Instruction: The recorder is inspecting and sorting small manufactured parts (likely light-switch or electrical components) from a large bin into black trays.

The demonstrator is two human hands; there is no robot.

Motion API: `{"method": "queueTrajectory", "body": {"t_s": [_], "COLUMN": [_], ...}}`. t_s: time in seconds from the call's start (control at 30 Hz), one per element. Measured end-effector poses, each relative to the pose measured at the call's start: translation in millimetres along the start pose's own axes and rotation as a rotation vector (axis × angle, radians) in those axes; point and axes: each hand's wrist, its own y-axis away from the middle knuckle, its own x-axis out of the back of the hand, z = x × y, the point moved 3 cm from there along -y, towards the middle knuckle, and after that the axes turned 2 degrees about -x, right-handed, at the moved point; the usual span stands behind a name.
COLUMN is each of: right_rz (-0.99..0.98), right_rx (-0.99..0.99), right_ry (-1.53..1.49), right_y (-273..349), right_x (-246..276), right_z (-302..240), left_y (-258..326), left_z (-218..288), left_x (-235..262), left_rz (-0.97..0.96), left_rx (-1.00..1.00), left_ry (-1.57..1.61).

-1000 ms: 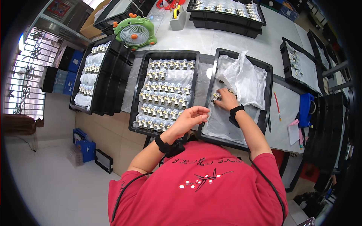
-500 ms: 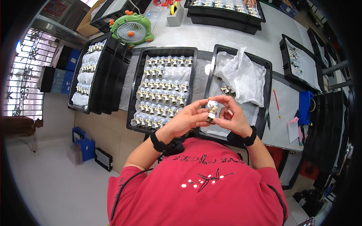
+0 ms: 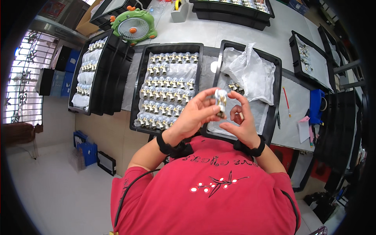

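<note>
A small white, gold and dark figurine [image 3: 221, 102] is pinched upright between the thumb and fingers of my left hand [image 3: 197, 113]. Just right of it, my right hand [image 3: 243, 122] has its thumb and forefinger spread apart, and I see no grip on the figurine. Below my hands lies a black tray [image 3: 277, 80] lined with white sheeting, with crumpled translucent plastic film [image 3: 248, 74] and a few figurines [image 3: 235, 87] partly covered. Left of it, a second black tray [image 3: 201, 58] holds rows of similar figurines [image 3: 166, 94], partly hidden by my left hand.
A leaning stack of black trays [image 3: 111, 74] stands at the left, under a green animal-shaped fan [image 3: 135, 27]. Trays with figurines sit at the back [image 3: 235, 17] and far right [image 3: 313, 62]. A red paintbrush [image 3: 286, 102] and a blue tape dispenser [image 3: 316, 107] lie to the right.
My right thumb and fingers have come away from the figurine and spread apart. My left hand keeps hold of it, now slightly higher in view. The whole view has shifted slightly.
</note>
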Motion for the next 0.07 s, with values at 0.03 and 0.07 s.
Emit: {"method": "queueTrajectory", "body": {"t_s": [0.03, 0.07], "right_rz": [-0.044, -0.089], "right_rx": [-0.102, -0.204], "right_ry": [-0.023, -0.046], "right_y": [-0.4, -0.1], "right_x": [-0.7, -0.8], "right_z": [4.0, 8.0], "left_y": [-4.9, -10.4], "left_z": [7.1, 12.8], "left_x": [0.3, 1.4], "left_rz": [0.003, 0.004], "left_rx": [-0.039, -0.078], "left_ry": [0.015, 0.036]}}
